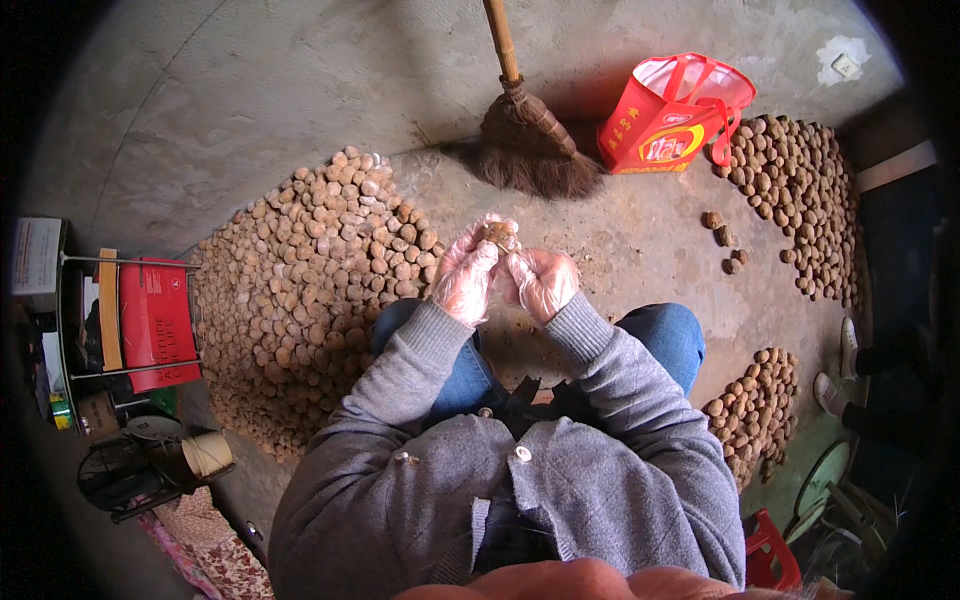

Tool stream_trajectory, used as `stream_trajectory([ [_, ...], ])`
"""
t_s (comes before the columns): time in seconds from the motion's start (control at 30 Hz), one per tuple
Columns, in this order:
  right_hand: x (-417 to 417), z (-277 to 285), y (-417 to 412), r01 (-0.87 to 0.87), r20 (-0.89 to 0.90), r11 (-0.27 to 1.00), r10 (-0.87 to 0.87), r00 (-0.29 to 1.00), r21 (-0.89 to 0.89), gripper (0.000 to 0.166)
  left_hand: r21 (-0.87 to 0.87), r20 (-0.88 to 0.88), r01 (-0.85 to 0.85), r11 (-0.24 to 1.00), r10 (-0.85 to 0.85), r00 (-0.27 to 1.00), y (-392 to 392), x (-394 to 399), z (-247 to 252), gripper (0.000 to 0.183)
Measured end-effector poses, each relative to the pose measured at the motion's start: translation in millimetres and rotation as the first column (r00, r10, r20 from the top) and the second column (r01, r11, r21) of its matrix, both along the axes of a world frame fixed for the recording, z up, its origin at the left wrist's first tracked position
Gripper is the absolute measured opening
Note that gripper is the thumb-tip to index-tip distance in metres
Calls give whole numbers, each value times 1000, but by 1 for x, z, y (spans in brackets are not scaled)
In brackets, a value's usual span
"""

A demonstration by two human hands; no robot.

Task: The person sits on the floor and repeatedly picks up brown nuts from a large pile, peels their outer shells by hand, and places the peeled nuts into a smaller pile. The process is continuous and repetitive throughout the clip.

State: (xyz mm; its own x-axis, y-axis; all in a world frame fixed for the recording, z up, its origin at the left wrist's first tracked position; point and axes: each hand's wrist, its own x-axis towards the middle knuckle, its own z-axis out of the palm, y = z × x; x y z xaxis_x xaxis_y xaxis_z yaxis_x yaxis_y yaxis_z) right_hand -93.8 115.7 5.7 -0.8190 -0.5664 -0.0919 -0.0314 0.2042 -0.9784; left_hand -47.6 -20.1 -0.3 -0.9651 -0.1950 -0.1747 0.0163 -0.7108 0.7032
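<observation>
My left hand [466, 274], in a clear plastic glove, grips a brown, rounded, nut-like piece [500, 235] between thumb and fingers. Close against its lower right side is my right hand [546, 282], gloved the same way, with fingertips pinched together; whether they hold a part of the piece is hard to tell. Both hands are raised over the concrete floor between my knees. A large heap of round, light-brown nut-like pieces [300, 300] lies on the floor to the left of my hands.
A broom [536, 142] leans on the wall ahead, beside a red shopping bag [652, 127]. Darker nut-like pieces lie in a heap [795, 195] at the right and a smaller heap [754, 409] lower down. A metal rack [127, 259] stands at left; another person's shoes [830, 394] show at right.
</observation>
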Motion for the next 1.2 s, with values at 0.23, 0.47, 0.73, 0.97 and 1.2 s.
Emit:
stream_trajectory([
  [0.23,-28,-6,12,339,375,926,-258,890,-165,36,9,-104,27,1000,-26,994,-1,4,1,33],
  [0.47,-19,5,20,33,162,998,-41,986,49,29,-69,-42,-61,996,58,997,1,3,5,31],
  [0.73,-15,5,18,-54,-30,998,54,998,20,26,-38,-59,-61,997,59,997,1,3,5,32],
  [0.97,-13,6,15,-99,-416,993,119,901,70,24,-44,-42,-60,997,58,997,0,2,2,33],
  [1.2,-11,8,15,63,-422,989,1,907,136,23,-94,6,-74,993,75,997,1,1,-2,34],
])
